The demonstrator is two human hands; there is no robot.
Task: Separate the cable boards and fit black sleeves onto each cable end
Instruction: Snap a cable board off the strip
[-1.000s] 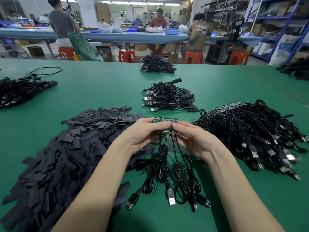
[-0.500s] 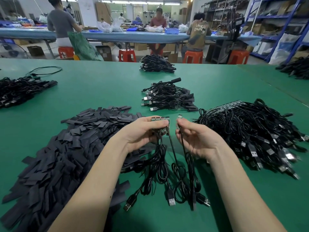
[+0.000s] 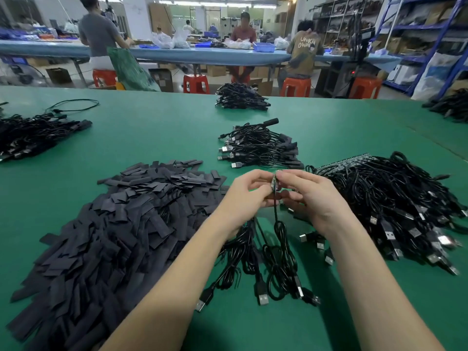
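Observation:
My left hand (image 3: 247, 196) and my right hand (image 3: 310, 198) meet over the green table (image 3: 157, 138), and both pinch the small green cable boards (image 3: 274, 184) between their fingertips. The boards are seen edge-on and mostly hidden by the fingers. Black USB cables (image 3: 278, 259) hang from the boards and lie coiled on the table below my wrists. A big heap of flat black sleeves (image 3: 114, 224) lies to the left, touching my left forearm.
A large pile of cables on joined boards (image 3: 395, 203) lies at the right. A smaller cable bundle (image 3: 258, 148) sits beyond my hands, another bundle (image 3: 240, 100) farther back, and more cables (image 3: 33, 138) at the far left. People work at a bench behind.
The board strip was snapped: my right hand pulled one board off to the right, then both hands came back together at the boards. The hanging cables shifted a little.

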